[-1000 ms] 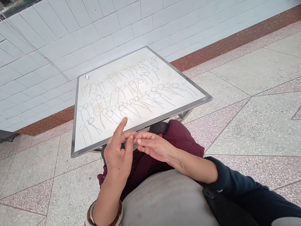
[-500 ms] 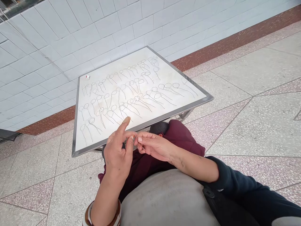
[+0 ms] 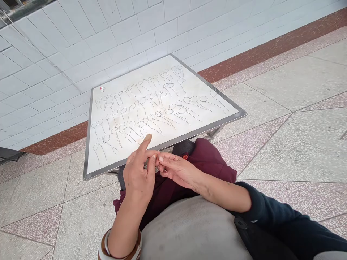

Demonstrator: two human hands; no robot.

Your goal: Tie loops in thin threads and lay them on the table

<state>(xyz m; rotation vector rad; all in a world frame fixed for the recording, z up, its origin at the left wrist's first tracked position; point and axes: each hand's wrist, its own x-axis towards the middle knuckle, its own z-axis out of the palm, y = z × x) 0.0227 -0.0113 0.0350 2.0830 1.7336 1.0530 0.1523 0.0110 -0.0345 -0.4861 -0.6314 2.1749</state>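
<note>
Over my lap, at the near edge of the table, my two hands meet fingertip to fingertip. My left hand (image 3: 139, 175) pinches with thumb and a fingertip, while another finger points up toward the tabletop. My right hand (image 3: 177, 168) is closed too, its thumb pressed against the fingers. A thin wire (image 3: 167, 172) runs between them and shows faintly below the right fingers; its ends are hidden. On the white table (image 3: 114, 164) lie rows of thin dark wire loops (image 3: 203, 98), each a ring with two long tails, some overlapping.
A small red and white object (image 3: 102, 89) sits in the table's far left corner. The grey metal rim (image 3: 217, 120) edges the tabletop. Behind it rises a white tiled wall (image 3: 121, 32). A speckled stone floor (image 3: 271, 144) spreads around, and my maroon-clad knees (image 3: 211, 159) are under the near edge.
Both hands stay pinched together at nearly the same spot. The left hand has turned slightly and shifted a little to the right; less of the wire shows between the fingertips.
</note>
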